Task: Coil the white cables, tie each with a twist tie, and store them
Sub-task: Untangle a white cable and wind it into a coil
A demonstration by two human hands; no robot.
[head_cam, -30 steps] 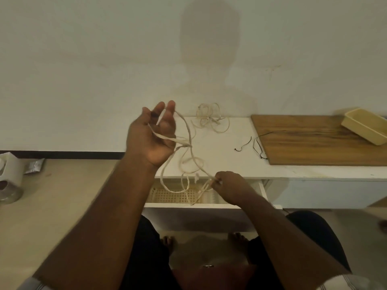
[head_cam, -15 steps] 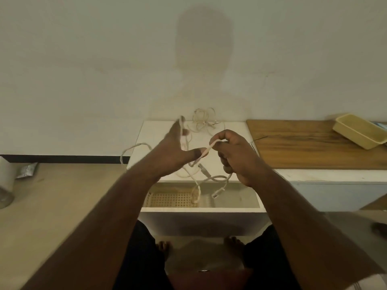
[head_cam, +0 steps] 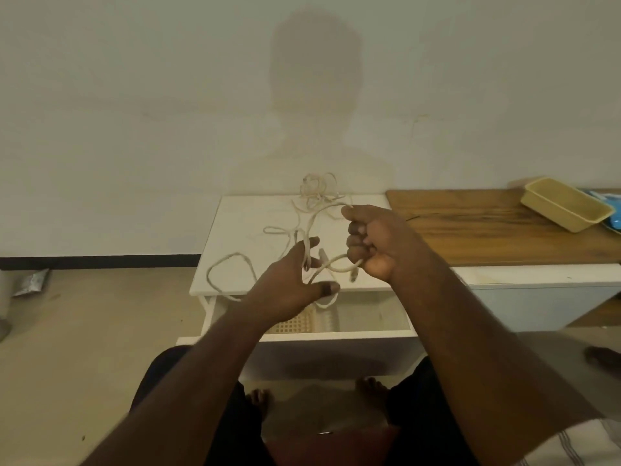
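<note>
1. A plain pale wall [head_cam: 134, 95] carries a person's shadow [head_cam: 314, 95].
2. A beige floor [head_cam: 84, 348] meets a dark baseboard [head_cam: 97, 260].
3. A white cabinet [head_cam: 242, 230] stands beside a wooden tabletop [head_cam: 487, 230].

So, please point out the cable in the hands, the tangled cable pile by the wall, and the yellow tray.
white cable [head_cam: 232, 258], head view, on the loop hanging left of the hands.
tangled cable pile [head_cam: 317, 190], head view, on its middle.
yellow tray [head_cam: 551, 210], head view, on its near wall.

Blue item [head_cam: 613, 219] cut by right edge; drawer [head_cam: 369, 319] contents blurred, perhaps mesh
</note>
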